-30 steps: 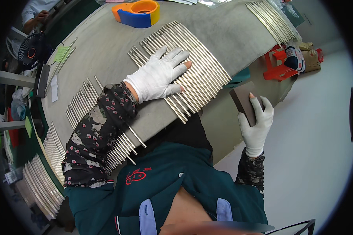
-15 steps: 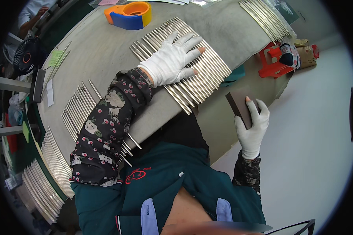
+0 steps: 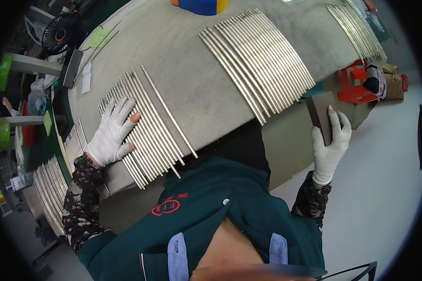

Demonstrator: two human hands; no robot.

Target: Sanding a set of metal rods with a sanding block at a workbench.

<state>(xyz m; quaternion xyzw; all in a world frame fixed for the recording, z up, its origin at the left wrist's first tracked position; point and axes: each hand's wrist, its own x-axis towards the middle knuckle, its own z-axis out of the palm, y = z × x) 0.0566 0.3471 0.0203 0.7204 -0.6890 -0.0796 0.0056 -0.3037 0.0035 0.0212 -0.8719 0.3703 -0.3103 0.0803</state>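
Our left hand lay spread flat on the metal rods at nine o'clock; our right hand gripped a dark block at three o'clock, partly hidden by fingers. The grey table carried more rods; a blue tape roll was cut off at twelve.

The grey worktable carries several side-by-side batches of thin metal rods: one near batch, one central batch, one far-right batch. A blue-and-orange tape dispenser sits at the far edge.
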